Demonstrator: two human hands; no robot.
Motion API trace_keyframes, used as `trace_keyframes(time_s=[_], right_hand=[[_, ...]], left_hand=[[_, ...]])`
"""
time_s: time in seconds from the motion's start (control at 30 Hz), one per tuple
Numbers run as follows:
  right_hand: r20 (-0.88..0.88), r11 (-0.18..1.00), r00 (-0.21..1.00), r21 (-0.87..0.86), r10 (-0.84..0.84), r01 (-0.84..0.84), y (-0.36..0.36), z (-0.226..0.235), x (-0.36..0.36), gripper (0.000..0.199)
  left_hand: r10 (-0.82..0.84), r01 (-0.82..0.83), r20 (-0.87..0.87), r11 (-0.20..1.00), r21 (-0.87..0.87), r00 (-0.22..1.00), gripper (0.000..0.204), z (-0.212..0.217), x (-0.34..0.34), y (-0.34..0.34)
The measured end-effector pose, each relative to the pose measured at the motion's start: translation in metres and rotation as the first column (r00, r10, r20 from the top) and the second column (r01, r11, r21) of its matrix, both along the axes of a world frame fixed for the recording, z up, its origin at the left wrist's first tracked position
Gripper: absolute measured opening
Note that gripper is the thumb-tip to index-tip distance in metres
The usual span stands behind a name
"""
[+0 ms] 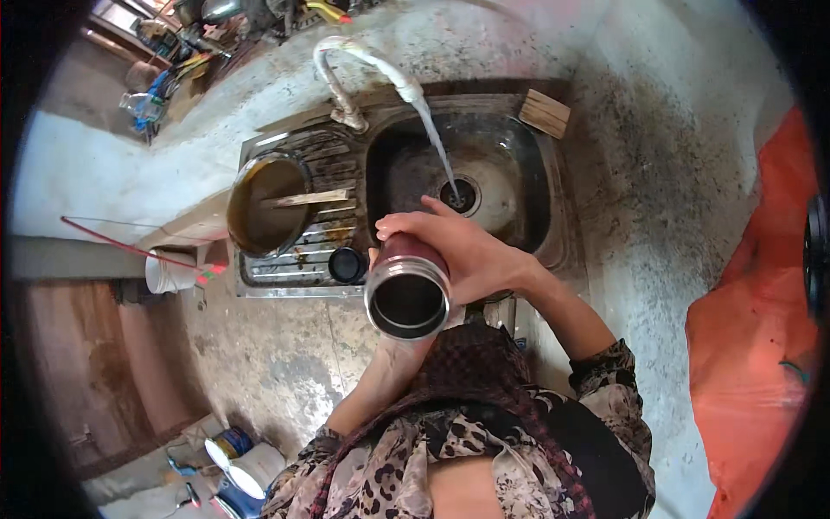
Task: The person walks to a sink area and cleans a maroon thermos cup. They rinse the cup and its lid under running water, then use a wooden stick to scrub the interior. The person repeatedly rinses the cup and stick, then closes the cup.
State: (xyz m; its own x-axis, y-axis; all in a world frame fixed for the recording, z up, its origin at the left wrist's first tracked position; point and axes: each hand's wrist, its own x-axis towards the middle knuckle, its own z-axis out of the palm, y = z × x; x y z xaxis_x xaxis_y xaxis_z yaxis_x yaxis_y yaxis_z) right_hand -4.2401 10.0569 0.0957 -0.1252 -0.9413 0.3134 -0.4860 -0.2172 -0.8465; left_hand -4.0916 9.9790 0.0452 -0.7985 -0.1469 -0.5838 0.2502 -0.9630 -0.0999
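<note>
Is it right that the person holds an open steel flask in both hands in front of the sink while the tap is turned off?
Not quite: the head view shows the tap running, water streaming into the sink. The flask is held open-mouthed, right hand over it, left hand beneath.

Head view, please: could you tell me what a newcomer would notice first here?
First, the steel flask at the centre, its open mouth facing up, with the right hand wrapped around its dark red body and the left hand under it. Just behind, water pours from the tap into the grimy sink. On the drainboard to the left stands a pot of brown liquid with a stick across it.
</note>
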Motion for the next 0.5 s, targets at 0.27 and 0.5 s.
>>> trace_keyframes(time_s=[0.27,0.5], right_hand=[[0.232,0.976,0.957,-0.084,-0.175,0.199,0.014,-0.014,-0.003,0.079],[0.210,0.867,0.841,0.134,-0.498,0.480,0.019,-0.056,-0.037,0.080]], left_hand=[[-0.265,0.235,-0.053,0.919,-0.316,0.963,0.068,0.028,-0.008,0.028],[-0.208,0.202,0.004,0.943,-0.263,0.978,0.070,0.013,0.052,0.008]])
